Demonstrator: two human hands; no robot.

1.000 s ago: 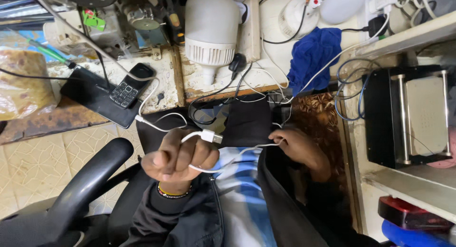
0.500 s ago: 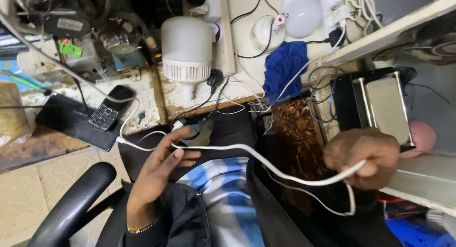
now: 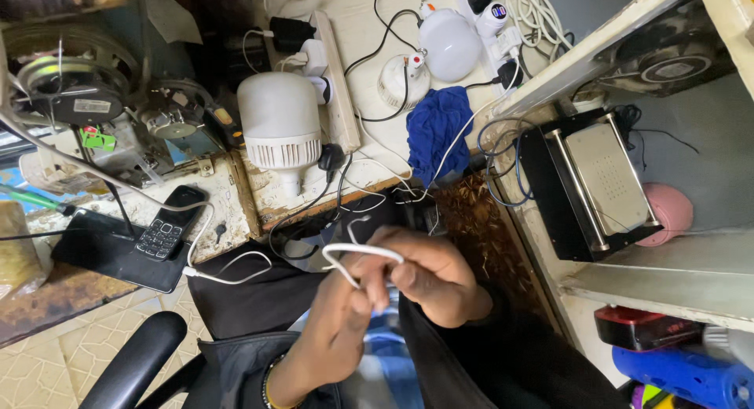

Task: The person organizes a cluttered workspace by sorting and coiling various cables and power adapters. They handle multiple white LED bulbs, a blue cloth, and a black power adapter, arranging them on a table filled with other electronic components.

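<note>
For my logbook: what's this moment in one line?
left hand: holds white cable | right hand: pinches cable loop | nearby: keypad phone, big bulb

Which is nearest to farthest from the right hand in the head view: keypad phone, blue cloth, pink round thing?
From the right hand:
1. Blue cloth, on the bench straight above the hand.
2. Pink round thing, far right, behind the black box.
3. Keypad phone, far left on a dark pad.

Both hands meet at lower centre of frame, over the lap. Left hand (image 3: 339,319) reaches up from bottom centre, fingers curled shut, beaded band at the wrist. Right hand (image 3: 430,274) comes from the right, fingers pinched closed against the left's fingertips.
</note>
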